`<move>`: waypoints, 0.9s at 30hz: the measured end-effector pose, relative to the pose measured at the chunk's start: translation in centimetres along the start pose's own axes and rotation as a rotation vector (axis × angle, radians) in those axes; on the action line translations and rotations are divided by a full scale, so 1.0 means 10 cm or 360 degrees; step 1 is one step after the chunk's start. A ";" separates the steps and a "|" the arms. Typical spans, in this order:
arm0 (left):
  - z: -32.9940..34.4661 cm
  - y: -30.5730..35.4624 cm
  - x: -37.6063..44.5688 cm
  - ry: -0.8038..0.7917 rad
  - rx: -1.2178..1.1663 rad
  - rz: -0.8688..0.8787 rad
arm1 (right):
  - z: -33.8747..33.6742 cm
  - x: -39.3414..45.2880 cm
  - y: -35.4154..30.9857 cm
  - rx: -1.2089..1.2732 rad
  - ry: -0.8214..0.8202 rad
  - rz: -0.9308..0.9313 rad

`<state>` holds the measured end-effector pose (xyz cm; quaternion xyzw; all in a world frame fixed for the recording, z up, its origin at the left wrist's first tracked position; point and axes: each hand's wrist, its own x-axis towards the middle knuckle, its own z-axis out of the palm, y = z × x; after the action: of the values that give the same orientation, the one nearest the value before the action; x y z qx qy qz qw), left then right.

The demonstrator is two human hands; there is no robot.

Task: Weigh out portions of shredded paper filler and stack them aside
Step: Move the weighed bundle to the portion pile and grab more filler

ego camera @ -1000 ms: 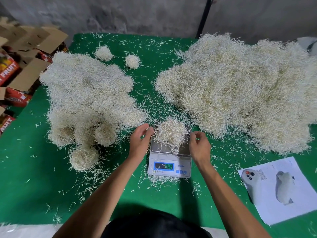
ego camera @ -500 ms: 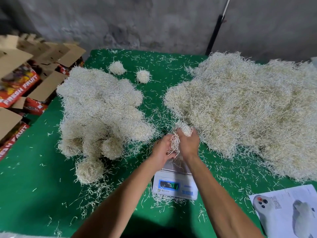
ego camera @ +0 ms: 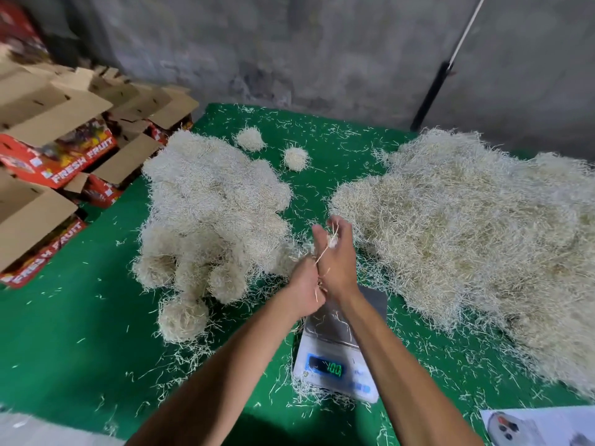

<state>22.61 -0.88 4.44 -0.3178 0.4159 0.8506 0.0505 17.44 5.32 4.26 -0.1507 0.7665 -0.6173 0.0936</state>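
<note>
Paper shreds cover most of the green table (ego camera: 96, 333). On the right lies the big loose heap (ego camera: 476, 239), pale and fluffy. On the left sits the stack of weighed balls (ego camera: 212, 220), each one rolled round, with two small balls farther back. Near the person is the little scale (ego camera: 338, 355), and its pan has only a few stray strips on it (the green number is too blurry for me to trust).

Above the scale, the left hand (ego camera: 304, 289) and the right hand (ego camera: 336, 262) are pressed together around a small portion (ego camera: 331, 241). The fingers curl over it and only thin strips poke out.

This stuff looks very light, soft and springy. I think it squashes easily and sheds bits, so cupping it all around with both palms should keep it together. Pinching one end would likely just pull strips loose.
</note>
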 end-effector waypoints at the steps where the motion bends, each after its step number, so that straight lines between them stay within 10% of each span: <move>1: -0.06 0.08 -0.02 -0.0030 -0.0090 0.0006 | -0.03 0.03 0.00 -0.0014 -0.0069 -0.0023; 7: -0.41 0.26 -0.24 0.0106 0.0141 0.0350 | 0.37 -0.21 -0.02 -0.0536 -0.0387 -0.0945; 21: -1.01 0.18 -0.36 0.0070 -0.0487 -0.0094 | 0.77 -0.32 -0.01 -0.0546 -0.0654 -0.0584; 27: -1.38 0.07 -0.44 0.0175 -0.0819 -0.0057 | 1.22 -0.61 0.22 -0.0570 -0.0490 -0.1005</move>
<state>32.74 -10.77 1.21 -0.3732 0.1822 0.9088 -0.0398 26.89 -3.37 -0.80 -0.4839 0.7549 -0.4425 -0.0149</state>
